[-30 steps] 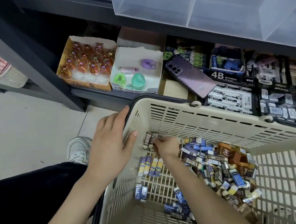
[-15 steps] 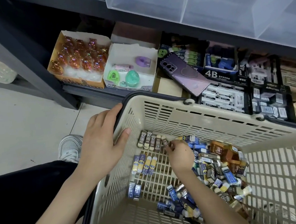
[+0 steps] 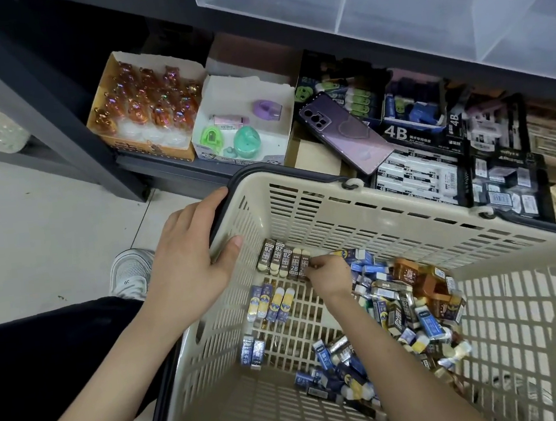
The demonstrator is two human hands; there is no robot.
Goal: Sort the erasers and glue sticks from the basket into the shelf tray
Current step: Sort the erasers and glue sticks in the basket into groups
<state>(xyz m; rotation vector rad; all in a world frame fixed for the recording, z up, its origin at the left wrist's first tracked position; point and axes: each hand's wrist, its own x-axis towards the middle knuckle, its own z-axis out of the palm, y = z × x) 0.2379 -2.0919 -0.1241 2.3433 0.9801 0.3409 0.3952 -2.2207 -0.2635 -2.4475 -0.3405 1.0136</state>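
Note:
A beige plastic basket (image 3: pixel 355 216) stands in front of me, tilted toward me. My left hand (image 3: pixel 190 263) grips its left rim, thumb inside. Inside lie a row of several brown 2B erasers (image 3: pixel 279 257), a row of blue-and-yellow erasers (image 3: pixel 271 301) below it, two silver-blue erasers (image 3: pixel 253 352), and a loose heap of erasers (image 3: pixel 409 316) at the right. My right hand (image 3: pixel 330 273) reaches into the basket and pinches the rightmost brown eraser (image 3: pixel 304 263) of the row. The clear shelf tray (image 3: pixel 420 6) juts out overhead.
The low shelf behind holds an orange box of bear figures (image 3: pixel 144 107), a white box of sharpeners (image 3: pixel 244 125), a purple phone (image 3: pixel 344 132) and black 4B eraser boxes (image 3: pixel 418 169). A dark shelf post (image 3: pixel 57 123) stands left. My white shoe (image 3: pixel 129 272) rests on the tiled floor.
The row of brown erasers has grown from two to several. My right hand shifted right along it and now sits at its right end. My left hand kept its grip on the rim.

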